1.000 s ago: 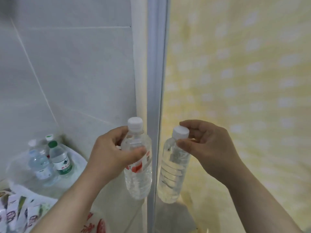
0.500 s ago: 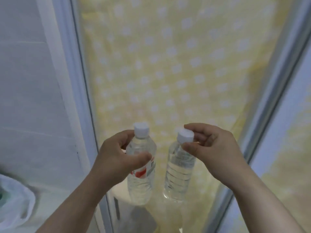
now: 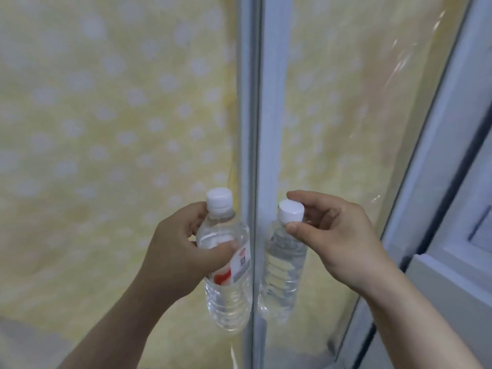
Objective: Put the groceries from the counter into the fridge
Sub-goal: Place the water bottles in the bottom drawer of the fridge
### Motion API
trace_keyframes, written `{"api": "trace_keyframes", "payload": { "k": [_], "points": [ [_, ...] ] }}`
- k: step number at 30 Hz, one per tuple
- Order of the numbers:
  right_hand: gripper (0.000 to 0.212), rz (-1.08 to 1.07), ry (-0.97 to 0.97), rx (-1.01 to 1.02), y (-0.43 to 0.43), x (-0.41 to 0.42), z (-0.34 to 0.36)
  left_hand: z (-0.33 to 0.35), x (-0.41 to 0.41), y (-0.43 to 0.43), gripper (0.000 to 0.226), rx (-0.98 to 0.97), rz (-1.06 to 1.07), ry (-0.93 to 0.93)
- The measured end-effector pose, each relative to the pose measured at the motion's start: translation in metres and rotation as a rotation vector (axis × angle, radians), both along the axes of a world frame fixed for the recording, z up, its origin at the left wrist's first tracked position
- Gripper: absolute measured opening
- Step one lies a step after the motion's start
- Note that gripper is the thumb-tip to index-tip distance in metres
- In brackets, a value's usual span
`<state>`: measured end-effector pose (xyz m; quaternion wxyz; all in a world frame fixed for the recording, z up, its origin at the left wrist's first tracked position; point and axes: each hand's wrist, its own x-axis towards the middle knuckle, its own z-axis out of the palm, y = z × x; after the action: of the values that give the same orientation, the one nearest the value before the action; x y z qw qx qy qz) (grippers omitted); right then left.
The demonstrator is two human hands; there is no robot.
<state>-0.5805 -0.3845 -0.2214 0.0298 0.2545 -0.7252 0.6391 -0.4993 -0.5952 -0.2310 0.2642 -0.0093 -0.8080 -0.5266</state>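
While both hands are full, we face 2 pale yellow, white-dotted panels (image 3: 106, 129) split by a grey vertical frame strip (image 3: 250, 102), probably the shut fridge (image 3: 346, 102). Our left hand (image 3: 183, 251) wraps fingers and thumb round the shoulder of the clear, red-labelled plastic water bottle (image 3: 229, 296). Our right hand (image 3: 335, 235) pinches the white cap (image 3: 290, 210) of the clear unlabelled plastic bottle (image 3: 285, 275), letting it hang. Carrying 2 likely saves a trip, yet leaves no hand free for a door.
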Motion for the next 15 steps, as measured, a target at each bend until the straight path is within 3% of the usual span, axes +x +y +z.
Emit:
{"api": "trace_keyframes", "payload": {
  "k": [5,15],
  "points": [
    [0.054,-0.228,-0.024,0.065,0.044,0.005,0.003,0.000,-0.046,0.035,0.040,0.035,-0.218,-0.025],
    [0.045,-0.644,-0.062,0.121,0.115,0.017,-0.004,-0.008,-0.117,0.104,0.046,0.116,-0.551,-0.079]
  ]
}}
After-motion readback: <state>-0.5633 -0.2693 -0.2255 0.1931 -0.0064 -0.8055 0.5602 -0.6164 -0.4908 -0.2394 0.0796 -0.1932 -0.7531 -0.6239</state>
